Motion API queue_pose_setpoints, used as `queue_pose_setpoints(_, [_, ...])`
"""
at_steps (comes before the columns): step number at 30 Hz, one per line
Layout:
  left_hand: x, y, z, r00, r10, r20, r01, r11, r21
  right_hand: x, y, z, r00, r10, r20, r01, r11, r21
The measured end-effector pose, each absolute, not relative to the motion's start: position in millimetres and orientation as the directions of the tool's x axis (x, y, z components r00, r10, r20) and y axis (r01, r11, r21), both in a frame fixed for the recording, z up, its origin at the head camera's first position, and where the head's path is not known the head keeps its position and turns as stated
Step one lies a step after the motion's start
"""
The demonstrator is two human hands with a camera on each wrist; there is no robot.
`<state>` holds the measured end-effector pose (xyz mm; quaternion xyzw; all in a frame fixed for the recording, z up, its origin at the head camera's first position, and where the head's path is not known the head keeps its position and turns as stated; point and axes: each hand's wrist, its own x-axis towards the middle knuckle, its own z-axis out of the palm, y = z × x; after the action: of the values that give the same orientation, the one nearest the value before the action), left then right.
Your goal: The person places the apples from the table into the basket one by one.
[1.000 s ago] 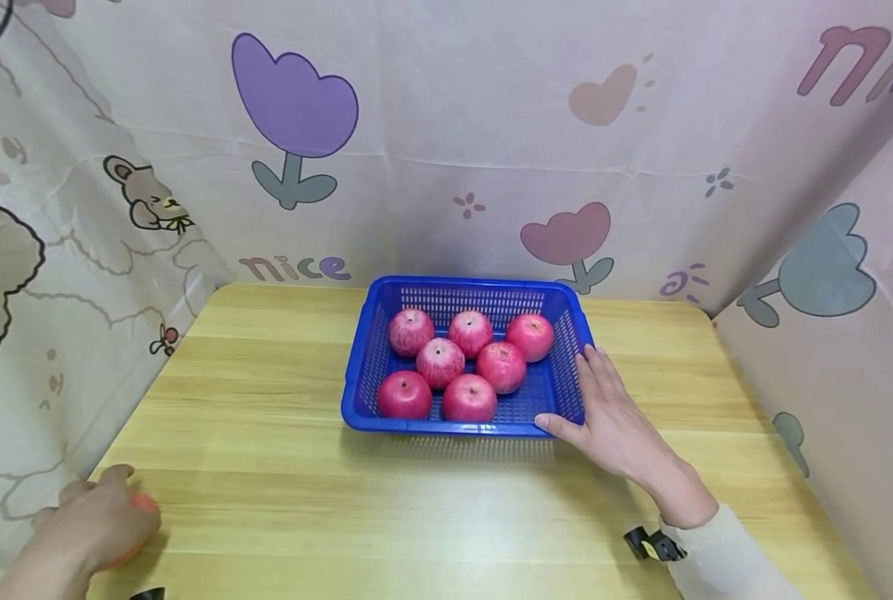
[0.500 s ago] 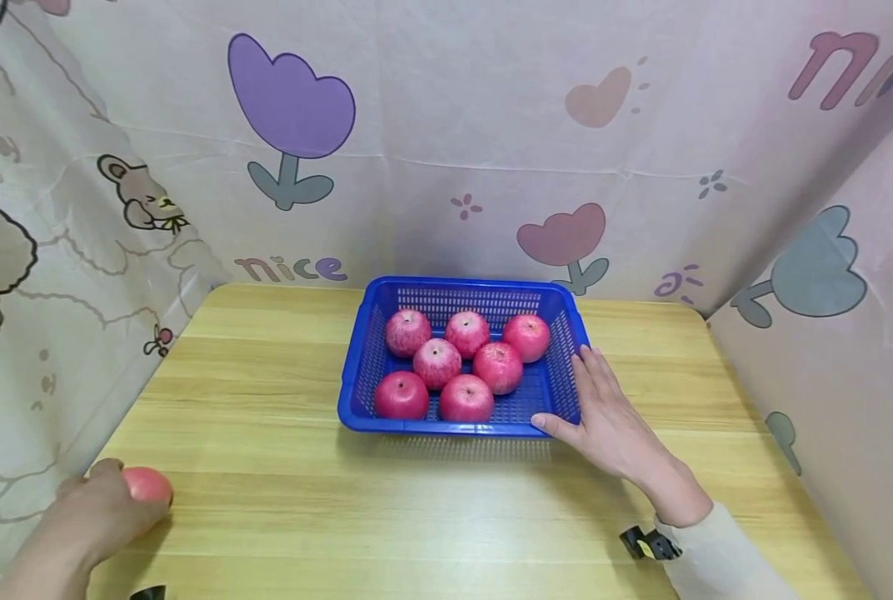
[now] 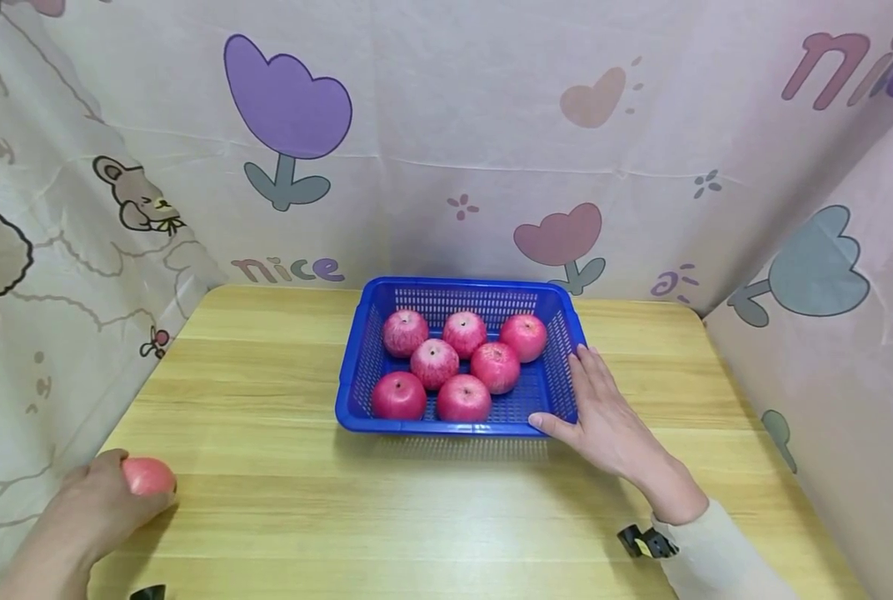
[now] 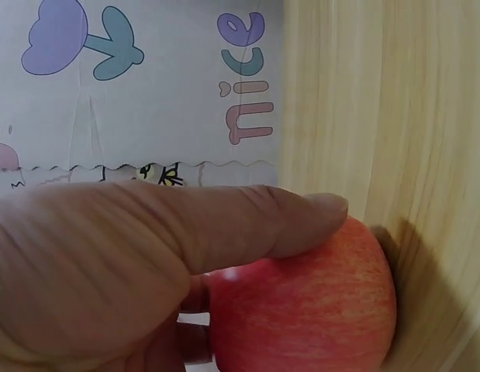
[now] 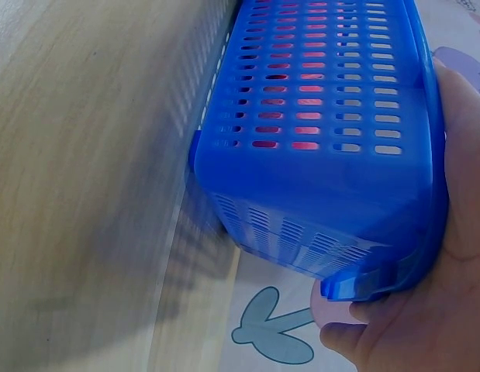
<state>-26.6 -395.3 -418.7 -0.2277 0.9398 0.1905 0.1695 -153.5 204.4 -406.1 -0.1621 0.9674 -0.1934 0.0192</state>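
Observation:
At the table's left edge my left hand grips a red apple. The left wrist view shows the thumb lying across the top of that apple, with other fingers partly hidden behind it. A blue plastic basket with slotted walls stands at the middle of the table, holding several red apples. On its near right corner rests my right hand, thumb on the front rim and fingers fairly straight along the right rim. The right wrist view shows that hand against the basket's rim.
The wooden table carries the basket. Patterned cloth hangs behind it and along both sides. A black wrist device sits at the right sleeve, and part of another black piece shows at the bottom left.
My left hand has shifted slightly to the right and forward with the apple, so more of the apple shows. The right hand stays on the basket; the head view has shifted a little.

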Motion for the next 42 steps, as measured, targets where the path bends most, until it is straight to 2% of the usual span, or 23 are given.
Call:
queue_pose_setpoints(3, [-27,-396,-419,-0.864,-0.345,-0.367,-0.457,0.843,0.283,-153,204,-406,-0.947,-0.321,0.029,-0.307,0.872,-0.38])
queue_pose_setpoints(12, [-34,-396,-414,-0.847,-0.332,-0.416,-0.475,0.823,0.31,-152,205,-407,-0.945,-0.325,0.045,-0.318,0.872,-0.372])
queue_pose_setpoints(19, [-37,-392,-407,-0.909,-0.309,-0.279,-0.398,0.841,0.366,-153,204,-407,-0.947,-0.32,0.034,-0.309,0.873,-0.378])
queue_pose_setpoints(28, [-44,-381,-395,-0.921,-0.291,-0.259,-0.377,0.832,0.407,-153,205,-407,-0.947,-0.32,0.03,-0.307,0.873,-0.379])
queue_pose_setpoints(42, [-59,-356,-380,-0.979,-0.196,-0.063,-0.205,0.892,0.402,-153,204,-407,-0.947,-0.319,0.029,-0.306,0.875,-0.375])
